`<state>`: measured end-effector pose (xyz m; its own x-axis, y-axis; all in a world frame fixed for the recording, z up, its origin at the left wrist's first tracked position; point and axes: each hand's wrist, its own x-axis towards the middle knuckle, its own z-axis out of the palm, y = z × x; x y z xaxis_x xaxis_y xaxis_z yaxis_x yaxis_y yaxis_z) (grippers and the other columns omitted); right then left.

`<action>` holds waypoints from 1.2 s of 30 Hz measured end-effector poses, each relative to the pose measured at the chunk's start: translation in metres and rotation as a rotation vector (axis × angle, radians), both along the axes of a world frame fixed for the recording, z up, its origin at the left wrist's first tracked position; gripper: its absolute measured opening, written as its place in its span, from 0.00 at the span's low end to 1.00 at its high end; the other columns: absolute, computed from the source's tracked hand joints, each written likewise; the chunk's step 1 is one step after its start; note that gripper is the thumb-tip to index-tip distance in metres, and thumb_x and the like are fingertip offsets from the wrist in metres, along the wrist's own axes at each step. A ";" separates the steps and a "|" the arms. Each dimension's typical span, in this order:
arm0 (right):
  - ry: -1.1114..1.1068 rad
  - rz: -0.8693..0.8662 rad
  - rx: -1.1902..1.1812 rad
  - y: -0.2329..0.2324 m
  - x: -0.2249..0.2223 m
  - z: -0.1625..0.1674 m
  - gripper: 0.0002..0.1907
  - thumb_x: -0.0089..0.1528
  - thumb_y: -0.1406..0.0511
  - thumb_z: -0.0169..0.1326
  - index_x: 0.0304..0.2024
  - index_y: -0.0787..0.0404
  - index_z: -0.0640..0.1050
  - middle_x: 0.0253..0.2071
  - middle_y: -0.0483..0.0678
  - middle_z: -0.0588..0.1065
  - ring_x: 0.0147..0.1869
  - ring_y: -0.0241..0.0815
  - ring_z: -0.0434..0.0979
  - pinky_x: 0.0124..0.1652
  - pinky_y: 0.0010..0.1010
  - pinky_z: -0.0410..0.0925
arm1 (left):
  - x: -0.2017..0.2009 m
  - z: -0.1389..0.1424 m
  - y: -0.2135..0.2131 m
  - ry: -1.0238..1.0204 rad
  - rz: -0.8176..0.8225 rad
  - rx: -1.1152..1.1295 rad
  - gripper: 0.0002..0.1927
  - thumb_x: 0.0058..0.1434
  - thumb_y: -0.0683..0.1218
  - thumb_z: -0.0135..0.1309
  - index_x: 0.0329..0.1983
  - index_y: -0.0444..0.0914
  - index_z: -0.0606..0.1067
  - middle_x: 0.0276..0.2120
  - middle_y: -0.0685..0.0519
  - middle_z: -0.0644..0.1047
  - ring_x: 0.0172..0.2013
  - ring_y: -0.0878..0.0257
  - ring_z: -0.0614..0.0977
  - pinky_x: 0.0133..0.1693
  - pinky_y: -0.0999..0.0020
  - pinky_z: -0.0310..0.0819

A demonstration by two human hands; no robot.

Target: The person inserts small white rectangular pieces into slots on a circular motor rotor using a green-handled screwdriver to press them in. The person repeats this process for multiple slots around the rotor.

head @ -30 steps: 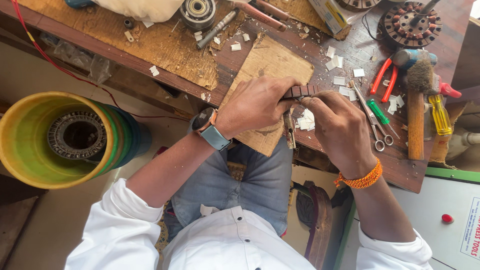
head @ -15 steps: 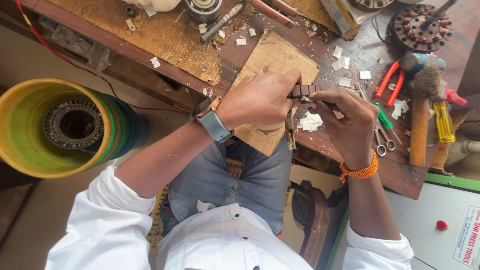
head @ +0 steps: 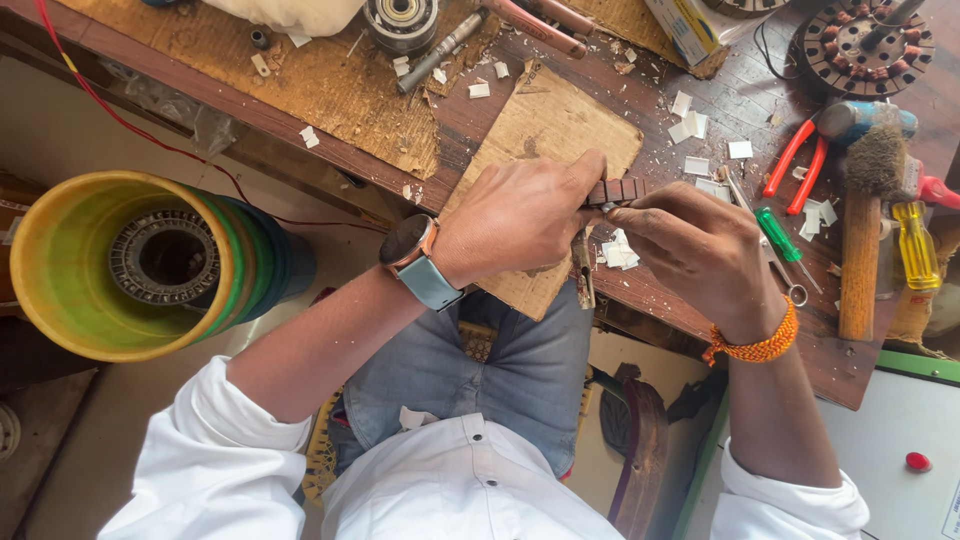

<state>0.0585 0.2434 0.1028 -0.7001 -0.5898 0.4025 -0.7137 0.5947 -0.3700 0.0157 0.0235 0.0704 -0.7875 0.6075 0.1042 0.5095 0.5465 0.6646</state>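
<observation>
Pinched from both ends: left hand [head: 515, 215] and right hand [head: 700, 245] each clench the small dark-brown segmented strip [head: 616, 190], left thumb and fingers on its left end, right fingertips on the right end. Strip sits just above the torn brown cardboard sheet [head: 545, 125], near the front edge of the worn wooden desk [head: 740, 330].

Handling, my read: light, narrow, looks stiff but notched, so it may snap or flex at the joints. Hold it at the ends, close to the work point, low force. Small enough to slip out easily.

Versus the earlier frames: hands, strip and cardboard keep the same arrangement; both hands sit slightly lower and further right in view, mostly camera shift. Wooden-handled brush [head: 862, 220] at the right edge unmoved.
</observation>
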 end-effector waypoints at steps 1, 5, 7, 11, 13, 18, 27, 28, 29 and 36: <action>-0.007 -0.006 0.034 0.000 0.000 0.002 0.15 0.56 0.76 0.64 0.45 0.63 0.81 0.40 0.48 0.77 0.39 0.42 0.78 0.37 0.33 0.71 | 0.000 0.000 0.000 0.013 -0.003 0.012 0.17 0.59 0.45 0.58 0.45 0.36 0.66 0.27 0.40 0.79 0.34 0.37 0.81 0.33 0.40 0.70; -0.033 -0.059 0.105 -0.001 0.000 0.009 0.14 0.58 0.78 0.63 0.45 0.63 0.82 0.37 0.49 0.76 0.36 0.42 0.77 0.36 0.34 0.71 | -0.001 0.000 -0.001 -0.006 -0.008 -0.002 0.15 0.59 0.44 0.56 0.46 0.36 0.66 0.28 0.40 0.79 0.34 0.37 0.82 0.33 0.41 0.71; -0.048 -0.118 0.045 -0.004 0.000 0.006 0.12 0.59 0.78 0.64 0.44 0.62 0.83 0.37 0.49 0.78 0.36 0.41 0.79 0.35 0.32 0.71 | -0.003 0.001 -0.003 -0.062 -0.004 -0.003 0.15 0.61 0.46 0.56 0.46 0.36 0.67 0.29 0.39 0.80 0.34 0.37 0.81 0.34 0.40 0.70; -0.031 -0.235 -0.155 -0.014 0.005 -0.013 0.10 0.63 0.76 0.67 0.45 0.62 0.83 0.40 0.50 0.80 0.38 0.38 0.81 0.35 0.25 0.71 | -0.012 0.002 -0.008 -0.167 -0.004 0.029 0.15 0.61 0.47 0.55 0.46 0.35 0.67 0.29 0.38 0.79 0.35 0.35 0.81 0.37 0.41 0.71; -0.013 -0.250 -0.220 -0.015 0.006 -0.024 0.10 0.64 0.77 0.67 0.45 0.63 0.83 0.40 0.50 0.81 0.38 0.37 0.82 0.35 0.24 0.71 | -0.013 0.002 -0.008 -0.194 0.008 0.086 0.16 0.59 0.47 0.56 0.45 0.35 0.68 0.30 0.37 0.79 0.36 0.35 0.81 0.37 0.41 0.72; 0.042 -0.232 -0.208 -0.002 0.004 -0.041 0.10 0.61 0.77 0.68 0.43 0.64 0.84 0.38 0.51 0.80 0.36 0.36 0.79 0.31 0.24 0.69 | -0.005 -0.002 0.000 -0.132 0.048 0.050 0.18 0.56 0.43 0.55 0.48 0.34 0.66 0.30 0.36 0.79 0.36 0.33 0.80 0.37 0.38 0.69; 0.170 0.020 -0.151 0.012 -0.008 -0.041 0.10 0.57 0.78 0.68 0.39 0.67 0.82 0.34 0.52 0.77 0.36 0.44 0.79 0.35 0.33 0.72 | -0.001 -0.003 0.013 0.054 0.021 0.011 0.20 0.57 0.44 0.56 0.49 0.34 0.64 0.31 0.38 0.80 0.31 0.35 0.81 0.31 0.40 0.73; 0.167 0.030 -0.146 0.011 -0.008 -0.040 0.10 0.57 0.78 0.68 0.40 0.67 0.82 0.35 0.52 0.77 0.37 0.45 0.80 0.35 0.33 0.73 | -0.001 -0.003 0.012 0.069 0.023 0.016 0.20 0.58 0.45 0.57 0.49 0.34 0.65 0.32 0.38 0.80 0.31 0.35 0.81 0.31 0.40 0.73; 0.164 0.041 -0.141 0.011 -0.009 -0.039 0.11 0.57 0.78 0.68 0.40 0.68 0.82 0.35 0.53 0.77 0.38 0.45 0.80 0.36 0.33 0.73 | -0.001 -0.003 0.012 0.070 0.024 0.012 0.20 0.57 0.44 0.57 0.49 0.34 0.65 0.32 0.39 0.80 0.31 0.35 0.81 0.31 0.41 0.73; 0.249 -0.016 -0.066 -0.001 -0.004 -0.039 0.11 0.56 0.79 0.68 0.41 0.71 0.82 0.35 0.54 0.77 0.36 0.46 0.80 0.35 0.32 0.74 | -0.004 -0.007 0.006 0.096 -0.005 0.069 0.21 0.56 0.44 0.57 0.50 0.33 0.64 0.32 0.40 0.80 0.33 0.38 0.82 0.30 0.44 0.74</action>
